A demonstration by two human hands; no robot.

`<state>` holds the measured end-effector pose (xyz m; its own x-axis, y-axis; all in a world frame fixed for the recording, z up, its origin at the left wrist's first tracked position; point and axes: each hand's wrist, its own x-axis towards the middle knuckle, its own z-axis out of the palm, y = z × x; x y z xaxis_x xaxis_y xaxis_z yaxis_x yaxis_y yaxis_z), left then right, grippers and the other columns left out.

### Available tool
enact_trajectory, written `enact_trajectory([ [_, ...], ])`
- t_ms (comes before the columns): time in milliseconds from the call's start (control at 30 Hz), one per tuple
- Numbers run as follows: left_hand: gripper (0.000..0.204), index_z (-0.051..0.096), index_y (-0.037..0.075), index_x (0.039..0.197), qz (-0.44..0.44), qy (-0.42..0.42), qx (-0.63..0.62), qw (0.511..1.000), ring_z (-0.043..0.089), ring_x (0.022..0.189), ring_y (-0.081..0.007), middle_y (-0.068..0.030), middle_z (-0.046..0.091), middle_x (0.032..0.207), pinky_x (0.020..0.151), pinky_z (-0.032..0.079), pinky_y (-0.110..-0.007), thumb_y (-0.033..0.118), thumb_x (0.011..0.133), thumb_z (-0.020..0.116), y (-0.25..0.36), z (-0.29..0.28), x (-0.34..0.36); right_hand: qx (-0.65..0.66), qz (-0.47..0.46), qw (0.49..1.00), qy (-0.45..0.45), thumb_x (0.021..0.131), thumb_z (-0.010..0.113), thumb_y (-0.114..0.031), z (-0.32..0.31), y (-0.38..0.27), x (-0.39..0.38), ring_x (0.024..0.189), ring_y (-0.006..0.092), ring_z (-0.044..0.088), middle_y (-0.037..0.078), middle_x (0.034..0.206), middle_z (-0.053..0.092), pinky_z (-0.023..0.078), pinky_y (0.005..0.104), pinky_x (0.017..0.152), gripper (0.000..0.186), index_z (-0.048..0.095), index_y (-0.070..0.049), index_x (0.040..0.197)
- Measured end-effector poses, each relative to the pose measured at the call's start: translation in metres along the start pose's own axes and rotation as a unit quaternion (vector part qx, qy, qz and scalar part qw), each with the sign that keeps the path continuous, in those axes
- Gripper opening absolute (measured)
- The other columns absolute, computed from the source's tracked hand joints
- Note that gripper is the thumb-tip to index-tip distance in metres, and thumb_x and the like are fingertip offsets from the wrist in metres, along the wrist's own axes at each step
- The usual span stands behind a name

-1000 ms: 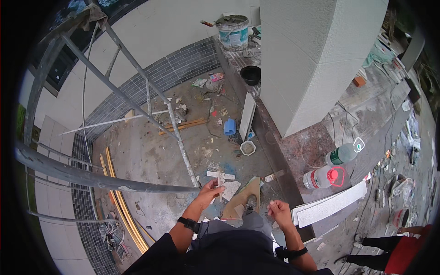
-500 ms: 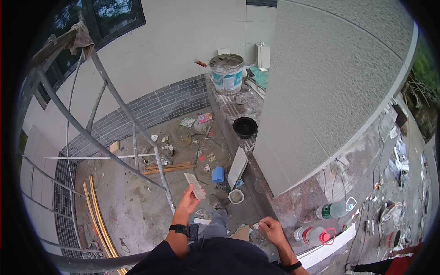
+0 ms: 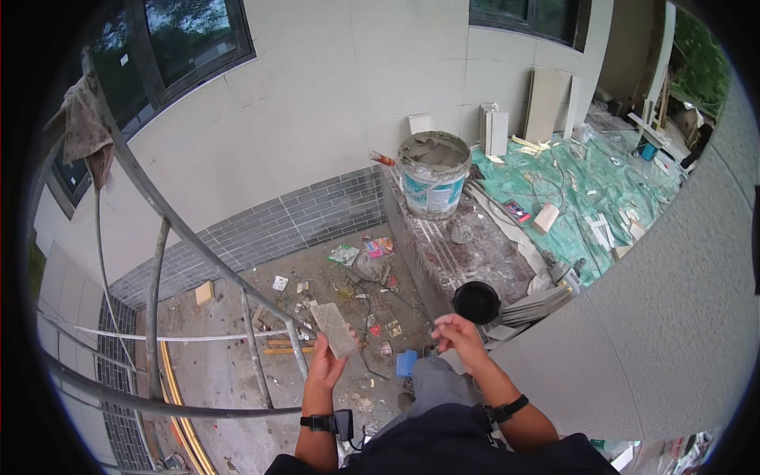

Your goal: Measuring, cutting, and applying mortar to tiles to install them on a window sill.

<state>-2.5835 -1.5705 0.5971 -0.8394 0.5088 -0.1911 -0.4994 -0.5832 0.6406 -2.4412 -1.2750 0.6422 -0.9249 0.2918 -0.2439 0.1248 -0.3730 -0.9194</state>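
Note:
My left hand (image 3: 324, 356) is shut on a small, flat, beige-grey tile piece (image 3: 332, 328), held tilted before the scaffold's metal tubes. My right hand (image 3: 457, 336) is raised right of it, fingers loosely bent and apart, with nothing visible in them. Just beyond it, a black basin (image 3: 476, 303) sits on a stained stone ledge (image 3: 431, 249). Farther along that ledge stands a white and teal bucket (image 3: 434, 190) of grey mortar. My legs show below my hands.
A metal scaffold frame (image 3: 190, 237) with a hanging rag (image 3: 87, 131) rises at left. Debris, yellow strips (image 3: 186, 427) and a blue object (image 3: 408, 362) lie on the floor. A textured pillar (image 3: 609, 356) fills the lower right; beyond are green sheeting (image 3: 514, 182) and boards (image 3: 542, 103).
My view has swung up and right, showing the green sheeting and second window. The tile in my left hand has risen. My right hand has risen closer to the basin.

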Motion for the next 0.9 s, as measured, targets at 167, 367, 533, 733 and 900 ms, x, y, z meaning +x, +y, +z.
enact_trajectory([
  [167, 0.075, 0.037, 0.006, 0.145, 0.05, -0.01, -0.037, 0.998, 0.055, 0.121, -0.0334, -0.018, 0.052, 0.137, 0.107, 0.042, -0.051, 0.058, 0.093, 0.049, 0.05, 0.012, 0.061, 0.11, -0.033, 0.993, -0.019, 0.097, 0.056, -0.022, 0.057, -0.063, 0.168, 0.076, 0.011, 0.065, 0.006, 0.101, 0.069, 0.051, 0.025, 0.067, 0.02, 0.058, -0.009, 0.112],
  [367, 0.074, 0.034, 0.008, 0.147, 0.062, 0.005, -0.055, 0.997, 0.054, 0.121, -0.0347, -0.0186, 0.048, 0.141, 0.105, 0.043, -0.051, 0.057, 0.094, 0.049, 0.086, 0.006, 0.184, 0.277, -0.003, 0.96, 0.036, 0.097, 0.058, -0.03, 0.09, -0.065, 0.386, 0.1, 0.0238, 0.067, 0.013, 0.113, 0.065, 0.057, 0.0347, 0.079, 0.037, 0.052, -0.006, 0.124],
  [533, 0.071, 0.034, 0.009, 0.148, 0.043, 0.029, -0.023, 0.998, 0.054, 0.121, -0.0352, -0.0193, 0.049, 0.14, 0.103, 0.044, -0.052, 0.055, 0.096, 0.048, 0.128, -0.005, 0.312, 0.382, 0.079, 0.903, 0.181, 0.095, 0.059, -0.046, 0.096, -0.087, 0.545, 0.109, 0.0261, 0.063, 0.013, 0.115, 0.061, 0.058, 0.0415, 0.081, 0.045, 0.052, -0.007, 0.118],
  [733, 0.07, 0.034, 0.008, 0.148, 0.019, 0.043, 0.031, 0.998, 0.053, 0.12, -0.0356, -0.0212, 0.046, 0.142, 0.103, 0.044, -0.05, 0.053, 0.097, 0.049, 0.181, 0.04, 0.46, 0.412, 0.078, 0.879, 0.228, 0.093, 0.065, -0.029, 0.067, -0.095, 0.652, 0.074, 0.0206, 0.065, 0.003, 0.083, 0.061, 0.056, 0.0387, 0.069, 0.022, 0.053, -0.01, 0.091],
  [900, 0.068, 0.032, 0.009, 0.149, -0.056, -0.02, 0.024, 0.998, 0.051, 0.124, -0.0367, -0.0216, 0.044, 0.144, 0.106, 0.042, -0.052, 0.051, 0.097, 0.048, 0.195, 0.039, 0.567, 0.481, 0.07, 0.868, 0.098, 0.088, 0.065, -0.019, 0.06, -0.173, 0.575, 0.071, 0.0184, 0.062, 0.005, 0.083, 0.06, 0.052, 0.0361, 0.06, 0.021, 0.054, -0.009, 0.103],
])
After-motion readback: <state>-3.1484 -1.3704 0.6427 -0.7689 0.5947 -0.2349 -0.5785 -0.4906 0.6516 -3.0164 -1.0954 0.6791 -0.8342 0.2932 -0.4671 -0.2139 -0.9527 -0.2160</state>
